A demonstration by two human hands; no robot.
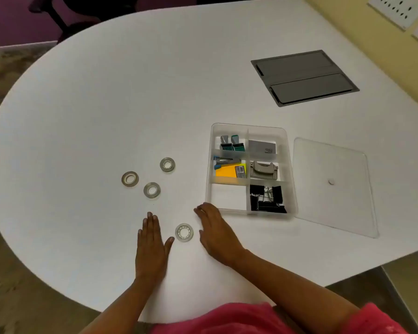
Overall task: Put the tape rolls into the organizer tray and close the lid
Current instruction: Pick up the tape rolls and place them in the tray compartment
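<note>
tray (290, 150) right of three tape rolls (152, 189) | lid (333, 203) right of tray | fourth roll (184, 232) apparently between hands

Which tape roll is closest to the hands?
The tape roll lying flat between the left hand and right hand. The other three rolls sit together farther up the table, away from both hands.

Clear tape rolls (184, 232) on a white table (106, 104); black binder clips (267, 198) (yellow notes (228, 174) beside).

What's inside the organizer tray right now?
Organizer tray: stamps, stapler, sticky notes, hole punch, binder clips. Near-left compartment is empty; no tape rolls.
</note>
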